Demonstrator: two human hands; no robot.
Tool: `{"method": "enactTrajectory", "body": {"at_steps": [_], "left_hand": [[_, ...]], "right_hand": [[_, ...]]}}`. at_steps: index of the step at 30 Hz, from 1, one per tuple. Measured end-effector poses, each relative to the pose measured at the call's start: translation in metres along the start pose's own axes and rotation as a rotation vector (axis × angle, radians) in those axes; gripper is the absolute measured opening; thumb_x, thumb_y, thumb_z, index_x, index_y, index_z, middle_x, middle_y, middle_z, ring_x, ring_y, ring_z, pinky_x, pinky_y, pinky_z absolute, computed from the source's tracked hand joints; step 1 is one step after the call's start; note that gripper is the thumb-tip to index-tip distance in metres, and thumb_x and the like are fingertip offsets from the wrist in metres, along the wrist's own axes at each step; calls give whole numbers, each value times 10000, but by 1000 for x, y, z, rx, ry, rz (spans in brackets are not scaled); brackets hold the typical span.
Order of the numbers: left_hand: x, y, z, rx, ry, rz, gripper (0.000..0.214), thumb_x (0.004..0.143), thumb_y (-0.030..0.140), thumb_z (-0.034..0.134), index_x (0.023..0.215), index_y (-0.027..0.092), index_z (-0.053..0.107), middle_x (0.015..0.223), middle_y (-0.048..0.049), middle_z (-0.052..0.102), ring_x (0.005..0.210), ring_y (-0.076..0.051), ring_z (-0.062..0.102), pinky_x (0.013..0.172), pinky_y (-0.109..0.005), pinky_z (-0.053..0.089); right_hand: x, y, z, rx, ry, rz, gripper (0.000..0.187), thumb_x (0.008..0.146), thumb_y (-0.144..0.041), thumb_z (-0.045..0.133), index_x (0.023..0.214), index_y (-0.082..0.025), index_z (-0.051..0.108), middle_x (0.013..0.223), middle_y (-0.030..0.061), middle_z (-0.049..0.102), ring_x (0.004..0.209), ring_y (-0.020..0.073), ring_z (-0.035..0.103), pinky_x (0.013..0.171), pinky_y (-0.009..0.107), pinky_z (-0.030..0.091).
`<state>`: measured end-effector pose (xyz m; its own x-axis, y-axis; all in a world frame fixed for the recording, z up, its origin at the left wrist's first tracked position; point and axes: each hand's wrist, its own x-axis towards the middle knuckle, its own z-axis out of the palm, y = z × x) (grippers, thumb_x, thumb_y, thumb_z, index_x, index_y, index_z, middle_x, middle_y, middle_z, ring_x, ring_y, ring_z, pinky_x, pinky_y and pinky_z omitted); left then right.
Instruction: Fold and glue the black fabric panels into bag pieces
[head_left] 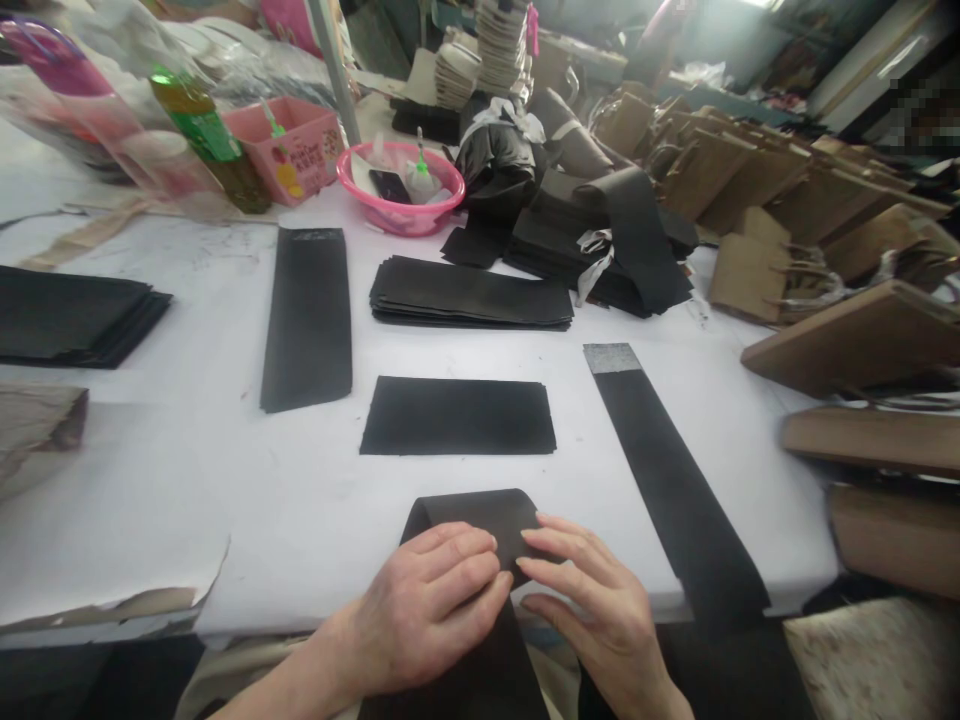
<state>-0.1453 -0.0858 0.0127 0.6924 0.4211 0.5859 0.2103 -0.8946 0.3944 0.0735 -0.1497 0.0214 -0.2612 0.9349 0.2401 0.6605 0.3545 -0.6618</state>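
A wide black strip [480, 508] of smooth sheet material curves over in a loop at the table's front edge, and its lower end hangs toward my lap. My left hand [442, 590] lies across it with the fingers closed on the strip. On the other side, my right hand [596, 600] has its fingers apart, with the tips at the strip's right edge. Just beyond the hands lies a short black piece [459, 416], flat on the white tabletop [300, 500]. To the right, a long black strip [667, 460] with a greyish end runs over the front edge.
Further back are a stack of black strips [472, 295], an upright-lying black piece [307, 320] and another black stack [75, 318] at left. A pink basin [401, 215] holds a phone and a small bottle. Brown paper-like bags [862, 340] crowd the right side.
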Motion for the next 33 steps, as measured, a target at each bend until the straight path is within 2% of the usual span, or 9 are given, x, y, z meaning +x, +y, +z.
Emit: {"method": "enactTrajectory", "body": {"at_steps": [5,10,14,18,23,25,28,33], "left_hand": [[-1,0,2,-45,-35,-31,182,849,49,586,1010,107,645,862,-77,713,931,-200,649,863,-353,562],[-4,0,9,-127,-57,-71,200,828,21,586,1005,104,629,867,-79,699,933,-199,626,863,-350,543],[-4,-1,11,-234,17,-151,151,827,20,570,918,129,619,808,-70,675,866,-187,614,825,-342,535],[-7,-4,9,-350,55,-334,140,831,33,560,884,158,593,848,-80,646,856,-189,602,797,-349,518],[-7,-7,9,-450,82,-454,154,837,46,553,903,183,578,909,-74,628,863,-182,602,752,-314,494],[-7,-8,9,-490,93,-467,162,831,45,557,905,188,576,915,-69,627,871,-180,604,759,-308,491],[-9,-8,10,-545,118,-504,169,818,46,570,901,193,572,911,-57,632,879,-176,606,772,-300,488],[-6,-8,7,-512,86,-563,228,776,33,587,925,205,593,900,-34,635,850,-162,605,757,-281,477]], "right_hand": [[1,0,11,-189,52,-222,240,822,-72,626,1012,-213,665,1018,39,729,1060,219,643,950,402,528],[-5,10,12,-256,19,-271,284,793,-74,648,1047,-200,655,1041,48,726,1069,228,641,961,402,519],[-6,19,8,-246,28,-212,300,806,-52,627,1056,-216,647,1031,33,725,1053,211,646,967,407,506],[-6,27,-1,-200,86,-77,298,840,-39,588,1039,-251,653,1021,17,716,1029,193,651,977,415,492],[-1,22,-9,-133,67,28,392,853,-129,625,1224,-245,578,1155,50,666,1129,216,597,1006,407,481],[4,17,-6,-115,40,24,416,860,-152,626,1260,-239,554,1175,57,656,1155,219,578,1000,398,486],[13,10,4,-90,5,-35,363,869,-129,609,1213,-244,581,1138,45,670,1141,207,583,1011,410,472],[23,4,17,-42,54,-63,274,871,-70,581,1089,-231,619,1010,18,699,1008,160,641,1001,399,469]]}}
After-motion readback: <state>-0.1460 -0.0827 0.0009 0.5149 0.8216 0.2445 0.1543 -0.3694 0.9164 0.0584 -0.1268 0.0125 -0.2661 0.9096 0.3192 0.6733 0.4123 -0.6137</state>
